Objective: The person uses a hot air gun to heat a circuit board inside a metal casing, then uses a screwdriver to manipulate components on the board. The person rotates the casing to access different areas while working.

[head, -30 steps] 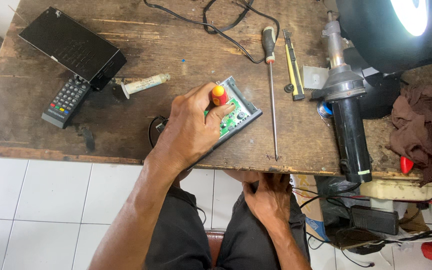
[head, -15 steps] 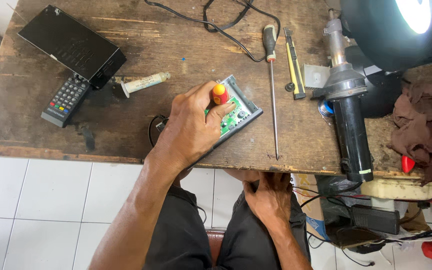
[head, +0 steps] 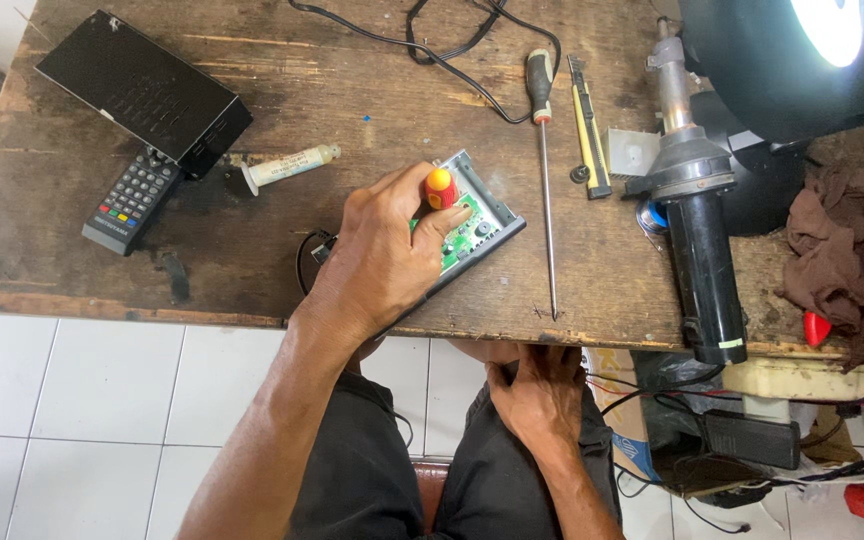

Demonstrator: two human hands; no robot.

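We find the small open device with a green circuit board (head: pixel 470 228) lying near the front edge of the worn wooden workbench (head: pixel 252 250), tilted at an angle to that edge. The left hand (head: pixel 382 255) lies over its left part, fingers curled shut around a small screwdriver with a red and yellow handle (head: pixel 439 187) that stands upright over the board; its tip is hidden from us by the fingers. The right hand (head: pixel 540 390) is below the bench edge, resting on the lap, its fingers bent; we cannot tell whether it holds anything.

Against the frames from the last second, almost nothing has shifted: the left hand sits in the same place on the device, the red-capped handle at the same spot, the right hand at the same place under the edge. We judge that the work is in a steady hold on one point of the board rather than a move between points.

Just right of the device lies a long screwdriver (head: pixel 544 170), its shaft pointing toward the front edge, and beside it a yellow utility knife (head: pixel 588 130). Further right stands a black hot-air gun (head: pixel 697 230). To the left lie a small syringe tube (head: pixel 287 166), a remote control (head: pixel 132 200) and a black set-top box (head: pixel 142 90). A black cable (head: pixel 432 45) loops across the far side.
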